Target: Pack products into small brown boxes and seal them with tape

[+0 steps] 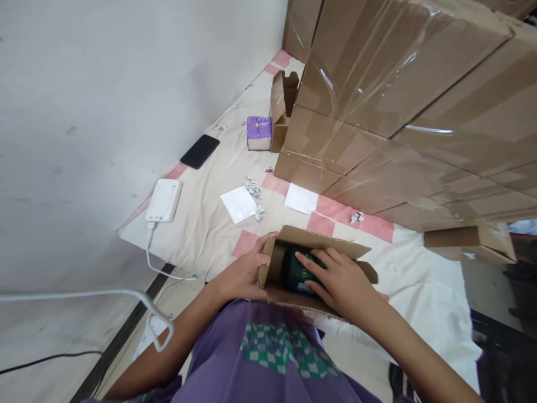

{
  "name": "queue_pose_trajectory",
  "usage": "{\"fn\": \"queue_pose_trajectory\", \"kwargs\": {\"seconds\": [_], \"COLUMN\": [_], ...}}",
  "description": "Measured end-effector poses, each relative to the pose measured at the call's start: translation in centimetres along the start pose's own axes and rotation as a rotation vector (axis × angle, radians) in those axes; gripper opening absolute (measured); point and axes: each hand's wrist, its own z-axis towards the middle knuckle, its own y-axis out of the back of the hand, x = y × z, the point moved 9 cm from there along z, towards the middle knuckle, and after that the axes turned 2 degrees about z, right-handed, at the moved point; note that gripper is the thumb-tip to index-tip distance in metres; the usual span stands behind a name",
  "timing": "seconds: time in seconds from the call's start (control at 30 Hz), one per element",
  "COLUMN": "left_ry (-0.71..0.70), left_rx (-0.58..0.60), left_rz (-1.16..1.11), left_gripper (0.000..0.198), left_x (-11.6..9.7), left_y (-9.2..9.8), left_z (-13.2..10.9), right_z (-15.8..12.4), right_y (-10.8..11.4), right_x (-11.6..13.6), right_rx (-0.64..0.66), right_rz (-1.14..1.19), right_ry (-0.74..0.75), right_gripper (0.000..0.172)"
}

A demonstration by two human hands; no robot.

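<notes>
Box (306, 237), brown and open-topped, holds a dark green item (292, 272)

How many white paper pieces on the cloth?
2 visible: one piece beside the silver scraps, the other piece by the stacked boxes. More may be hidden behind the open box.
</notes>
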Motion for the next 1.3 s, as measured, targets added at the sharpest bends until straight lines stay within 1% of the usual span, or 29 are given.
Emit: {"fn": "queue_pose_trajectory", "kwargs": {"seconds": [0.07, 0.13, 0.17, 0.2, 0.27, 0.3, 0.33, 0.37, 0.4, 0.47, 0.5, 0.53, 0.57, 0.6, 0.63, 0.7, 0.73, 0.77, 0.8, 0.83, 0.87, 0.9, 0.97, 1.03, 1.07, 1.13, 1.2, 1.27, 1.3], "left_ry": [-0.001, -0.006, -0.024, -0.052, -0.126, -0.163, -0.194, -0.222, -0.248, -0.311, -0.346, -0.377, -0.403, -0.415, -0.402, -0.300, -0.227, -0.158, -0.105, -0.088, -0.099, -0.118, -0.157, -0.179, -0.178, -0.155, -0.081, -0.015, -0.004], "left_rx": [-0.028, -0.061, -0.079, -0.096, -0.124, -0.139, -0.163, -0.199, -0.244, -0.307, -0.301, -0.269, -0.225, -0.185, -0.164, -0.198, -0.242, -0.291, -0.332, -0.354, -0.360, -0.352, -0.315, -0.270, -0.233, -0.125, -0.026, 0.019, 0.012], "left_rz": [-0.008, -0.012, -0.008, 0.003, 0.040, 0.066, 0.103, 0.154, 0.212, 0.316, 0.346, 0.353, 0.337, 0.306, 0.271, 0.214, 0.210, 0.227, 0.251, 0.267, 0.266, 0.258, 0.262, 0.348, 0.414, 0.535, 0.649, 0.754, 0.798], "left_gripper": [0.038, 0.040, 0.043, 0.047, 0.062, 0.071, 0.080, 0.086, 0.088, 0.077, 0.070, 0.064, 0.061, 0.060, 0.059, 0.059, 0.064, 0.070, 0.077, 0.082, 0.086, 0.089, 0.085, 0.069, 0.059, 0.046, 0.051, 0.054, 0.053], "left_x": [0.1, 0.4, 0.5, 0.5, 0.3, 0.2, 0.1, 0.0, -0.1, -0.5, -0.8, -1.1, -1.4, -1.6, -1.8, -1.5, -1.2, -0.8, -0.5, -0.4, -0.4, -0.5, -0.8, -1.5, -1.9, -2.9, -3.5, -3.9, -4.0], "left_y": [0.2, 0.3, 0.3, 0.2, -0.1, -0.3, -0.5, -0.6, -0.6, -0.8, -1.1, -1.5, -1.9, -2.1, -2.2, -1.7, -1.3, -0.8, -0.3, 0.0, 0.2, 0.3, 0.6, 0.7, 0.6, -0.1, -0.8, -1.2, -1.2], "left_z": [0.0, -0.2, -0.3, -0.4, -0.8, -1.1, -1.4, -1.7, -2.1, -2.7, -2.8, -2.7, -2.4, -2.0, -1.5, -0.4, 0.1, 0.4, 0.6, 0.7, 0.7, 0.7, 0.6, 0.7, 0.8, 1.3, 1.8, 2.1, 2.3], "right_z": [0.0, -1.0, -2.0, -3.3, -7.1, -9.3, -11.2, -12.4, -12.9, -12.7, -12.5, -12.5, -12.5, -12.5, -12.8, -13.7, -13.9, -13.8, -13.3, -12.5, -11.9, -11.5, -11.6, -11.7, -11.5, -11.1, -10.6, -10.3, -10.1], "right_y": [-0.6, 0.4, 1.5, 3.0, 5.8, 6.6, 6.6, 5.7, 4.1, -0.2, -2.3, -3.8, -4.7, -5.0, -4.8, -4.4, -4.5, -4.8, -5.4, -6.0, -6.2, -6.1, -5.1, -4.1, -3.9, -3.6, -3.4, -3.1, -3.1], "right_x": [0.7, 0.9, 0.5, -0.1, -2.4, -3.8, -5.0, -5.8, -6.2, -5.6, -5.0, -4.5, -4.3, -4.2, -4.5, -5.4, -5.8, -6.1, -6.3, -6.3, -6.2, -6.1, -5.6, -4.7, -4.3, -4.1, -4.3, -4.4, -4.5], "right_rx": [0.024, -0.053, -0.139, -0.261, -0.566, -0.701, -0.775, -0.770, -0.690, -0.409, -0.296, -0.245, -0.258, -0.332, -0.456, -0.724, -0.803, -0.829, -0.809, -0.774, -0.774, -0.821, -0.992, -1.122, -1.139, -1.146, -1.159, -1.177, -1.171], "right_rz": [0.026, 0.095, 0.135, 0.179, 0.276, 0.323, 0.371, 0.425, 0.491, 0.649, 0.726, 0.793, 0.844, 0.872, 0.879, 0.841, 0.815, 0.800, 0.798, 0.801, 0.795, 0.767, 0.634, 0.469, 0.413, 0.366, 0.359, 0.364, 0.375], "right_ry": [0.099, 0.143, 0.131, 0.101, -0.032, -0.129, -0.218, -0.288, -0.333, -0.345, -0.348, -0.355, -0.364, -0.366, -0.378, -0.438, -0.484, -0.527, -0.553, -0.556, -0.544, -0.528, -0.476, -0.392, -0.355, -0.326, -0.327, -0.324, -0.324], "right_gripper": [0.043, 0.036, 0.034, 0.034, 0.034, 0.032, 0.028, 0.026, 0.029, 0.048, 0.056, 0.062, 0.067, 0.071, 0.072, 0.072, 0.075, 0.081, 0.088, 0.093, 0.093, 0.088, 0.066, 0.043, 0.035, 0.030, 0.031, 0.030, 0.029]}}
